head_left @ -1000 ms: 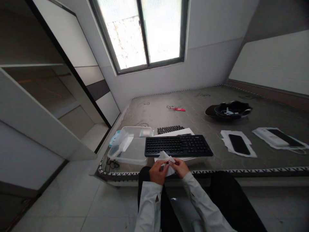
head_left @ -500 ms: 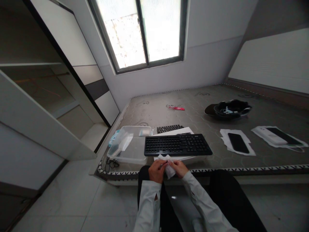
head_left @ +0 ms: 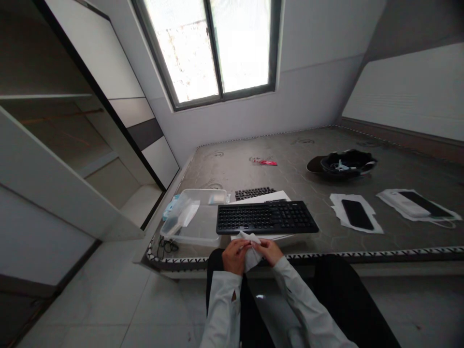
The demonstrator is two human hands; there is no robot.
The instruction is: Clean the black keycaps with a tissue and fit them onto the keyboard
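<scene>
The left hand and right hand are pinched closed on 1 white wipe near the black keyboard.
</scene>
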